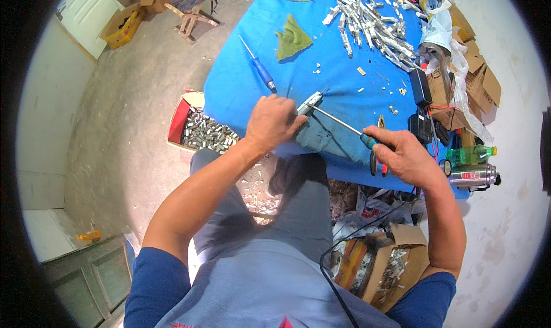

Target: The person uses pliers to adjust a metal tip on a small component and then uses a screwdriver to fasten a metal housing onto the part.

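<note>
My left hand (271,121) is closed round the lower end of a slim white casing (310,102) at the near edge of the blue-covered table (229,101). In my right hand (406,156) is a screwdriver (340,121) with a dark green handle. Its metal shaft slants left, and the tip meets the casing; whether it sits in a seam is too small to tell. Partly hidden beside my right hand lie pliers (384,170) with red on the handles. A second screwdriver (263,72), with a blue handle, lies just beyond my left hand.
Many similar white pieces (373,32) are heaped at the far right, near green cloths (293,39). Left of my knees stands a box (177,121) of small metal cylinders (208,132). A green bottle (468,154) and steel flask (473,175) are at right. A black cable (325,270) crosses my lap.
</note>
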`<state>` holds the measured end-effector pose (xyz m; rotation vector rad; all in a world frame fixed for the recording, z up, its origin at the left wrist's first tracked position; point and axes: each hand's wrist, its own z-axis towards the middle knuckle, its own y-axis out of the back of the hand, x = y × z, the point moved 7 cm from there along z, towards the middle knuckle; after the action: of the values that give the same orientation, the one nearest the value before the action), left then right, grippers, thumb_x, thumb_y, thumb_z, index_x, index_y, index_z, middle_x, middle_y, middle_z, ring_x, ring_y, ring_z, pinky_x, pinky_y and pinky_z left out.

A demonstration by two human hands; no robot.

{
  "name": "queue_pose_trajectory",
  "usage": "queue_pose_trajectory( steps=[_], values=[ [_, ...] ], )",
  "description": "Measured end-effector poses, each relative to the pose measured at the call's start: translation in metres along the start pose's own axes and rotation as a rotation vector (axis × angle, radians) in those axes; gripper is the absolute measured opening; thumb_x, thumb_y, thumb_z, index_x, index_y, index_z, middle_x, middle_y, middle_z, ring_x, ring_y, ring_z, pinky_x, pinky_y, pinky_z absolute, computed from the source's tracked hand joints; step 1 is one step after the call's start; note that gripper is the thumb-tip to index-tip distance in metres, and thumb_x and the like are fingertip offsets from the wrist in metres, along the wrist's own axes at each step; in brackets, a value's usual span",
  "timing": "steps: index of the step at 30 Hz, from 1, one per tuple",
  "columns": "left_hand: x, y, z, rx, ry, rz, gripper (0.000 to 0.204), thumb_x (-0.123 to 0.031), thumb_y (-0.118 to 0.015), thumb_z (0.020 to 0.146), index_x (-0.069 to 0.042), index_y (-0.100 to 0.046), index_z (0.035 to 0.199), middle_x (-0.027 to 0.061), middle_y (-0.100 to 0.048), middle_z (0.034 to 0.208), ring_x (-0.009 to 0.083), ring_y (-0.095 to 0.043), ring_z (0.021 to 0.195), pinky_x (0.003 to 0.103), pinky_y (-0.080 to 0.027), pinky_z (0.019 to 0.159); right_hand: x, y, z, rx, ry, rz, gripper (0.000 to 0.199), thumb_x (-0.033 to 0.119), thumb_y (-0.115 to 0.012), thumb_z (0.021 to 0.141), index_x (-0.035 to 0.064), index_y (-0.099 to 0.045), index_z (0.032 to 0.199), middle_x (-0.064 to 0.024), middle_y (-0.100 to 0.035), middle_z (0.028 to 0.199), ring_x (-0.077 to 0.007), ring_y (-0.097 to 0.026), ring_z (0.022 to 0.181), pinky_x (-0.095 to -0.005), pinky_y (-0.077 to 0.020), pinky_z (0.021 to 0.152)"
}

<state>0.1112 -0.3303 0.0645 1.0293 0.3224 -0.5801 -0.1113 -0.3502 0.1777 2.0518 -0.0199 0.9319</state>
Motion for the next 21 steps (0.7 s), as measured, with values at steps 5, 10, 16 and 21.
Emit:
queue_pose_trajectory(
  steps=[5, 10, 16, 21],
  values=[
    [0.002, 0.000, -0.002, 0.009, 0.016, 0.018, 0.030, -0.033, -0.073, 0.083, -0.007, -0.060, 0.079, 0.0113, -0.060, 0.075, 0.0309, -0.056, 0.077, 0.041, -0.041, 0.072, -0.032, -0.019, -0.009, -0.002, -0.217, 0.413, 0.035, 0.015, -0.054, 0.094, 0.0067, -0.060, 0.128, -0.0009, -0.056, 0.072, -0.0066, -0.048, 0.055, -0.0234, -0.0389, 0.049],
    [0.002, -0.003, -0.001, -0.008, 0.001, 0.035, 0.029, -0.033, -0.073, 0.082, -0.007, -0.060, 0.078, 0.0109, -0.061, 0.076, 0.0310, -0.056, 0.078, 0.041, -0.041, 0.072, -0.082, -0.073, -0.023, -0.016, -0.412, 1.028, 0.040, 0.022, -0.056, 0.096, 0.0119, -0.054, 0.135, -0.0026, -0.059, 0.077, -0.0042, -0.045, 0.048, -0.0167, -0.0291, 0.034],
    [0.003, -0.003, -0.001, 0.020, 0.016, 0.056, 0.031, -0.034, -0.073, 0.082, -0.006, -0.059, 0.078, 0.0106, -0.061, 0.076, 0.0307, -0.056, 0.077, 0.041, -0.041, 0.072, -0.086, -0.083, -0.030, -0.147, -0.280, 0.770, 0.040, 0.019, -0.058, 0.096, 0.0090, -0.058, 0.134, -0.0062, -0.065, 0.085, -0.0070, -0.055, 0.059, -0.0206, -0.0431, 0.050],
    [0.001, -0.003, -0.001, 0.016, -0.011, 0.098, 0.031, -0.035, -0.073, 0.082, -0.007, -0.060, 0.078, 0.0106, -0.061, 0.075, 0.0303, -0.056, 0.077, 0.041, -0.041, 0.072, -0.057, -0.052, -0.030, -0.199, -0.107, 0.314, 0.039, 0.018, -0.060, 0.094, 0.0044, -0.059, 0.130, -0.0104, -0.071, 0.104, -0.0143, -0.065, 0.088, -0.0297, -0.0500, 0.083]
  ],
)
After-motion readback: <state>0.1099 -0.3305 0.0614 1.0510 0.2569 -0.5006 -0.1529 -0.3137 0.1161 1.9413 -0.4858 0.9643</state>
